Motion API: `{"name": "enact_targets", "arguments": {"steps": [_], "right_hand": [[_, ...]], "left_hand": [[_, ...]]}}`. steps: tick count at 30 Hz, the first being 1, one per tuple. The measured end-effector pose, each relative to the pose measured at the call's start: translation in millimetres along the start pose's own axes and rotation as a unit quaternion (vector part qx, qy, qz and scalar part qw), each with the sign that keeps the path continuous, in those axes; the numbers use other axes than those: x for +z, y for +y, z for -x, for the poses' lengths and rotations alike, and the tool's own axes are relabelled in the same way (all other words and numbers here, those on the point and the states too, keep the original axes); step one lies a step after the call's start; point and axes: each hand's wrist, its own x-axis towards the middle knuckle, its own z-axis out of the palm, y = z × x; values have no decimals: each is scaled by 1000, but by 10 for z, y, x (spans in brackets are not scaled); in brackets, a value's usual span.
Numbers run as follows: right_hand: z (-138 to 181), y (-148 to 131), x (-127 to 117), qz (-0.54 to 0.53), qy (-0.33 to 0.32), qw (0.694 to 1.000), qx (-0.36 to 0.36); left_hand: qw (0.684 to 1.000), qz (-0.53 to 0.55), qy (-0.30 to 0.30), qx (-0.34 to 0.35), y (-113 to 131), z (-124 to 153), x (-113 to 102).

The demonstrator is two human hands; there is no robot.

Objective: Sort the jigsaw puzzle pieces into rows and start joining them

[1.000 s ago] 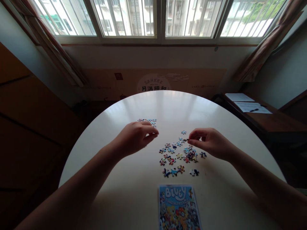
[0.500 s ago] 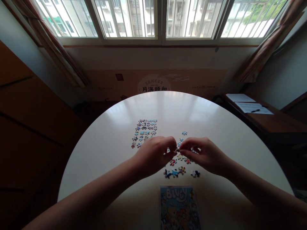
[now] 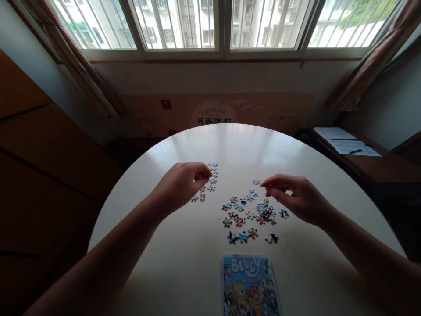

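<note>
Over the rows of puzzle pieces (image 3: 213,173) on the left, my left hand (image 3: 184,186) has thumb and forefinger pinched together. A puzzle piece in that pinch is almost wholly covered by the fingers. My left hand also hides much of the rows beneath it. To the right, my right hand (image 3: 297,197) hovers beside a heap of loose puzzle pieces (image 3: 266,214), fingers curved, with a small gap at the tips and nothing visible between them. A single light-blue piece (image 3: 255,181) lies just left of its fingertips.
All the pieces lie on a round white table (image 3: 158,272). Near my side is a colourful picture sheet (image 3: 250,285) lettered "Bluey". A brown side table (image 3: 394,169) with papers (image 3: 355,148) and a pen stands at right. Windows (image 3: 177,26) line the far wall.
My hands have come apart from their meeting point over the loose pieces. The left went left and away to the rows; the right shifted a little right and up, its fingers loosening.
</note>
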Motion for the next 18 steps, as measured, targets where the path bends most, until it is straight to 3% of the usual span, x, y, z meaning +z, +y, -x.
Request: {"name": "enact_targets", "arguments": {"steps": [6,10,15,18], "right_hand": [[-8,53,-51,6,14,1000,-12],[-16,89,-60,2,13,1000,-7],[-17,75,-53,0,9,1000,-8],[-14,85,-55,1,5,1000,-6]], "left_hand": [[990,93,-73,-78,-27,-24,36],[992,84,-75,-57,-63,-28,50],[999,19,-37,22,-99,-41,61],[998,30,-58,18,-118,-44,58]]}}
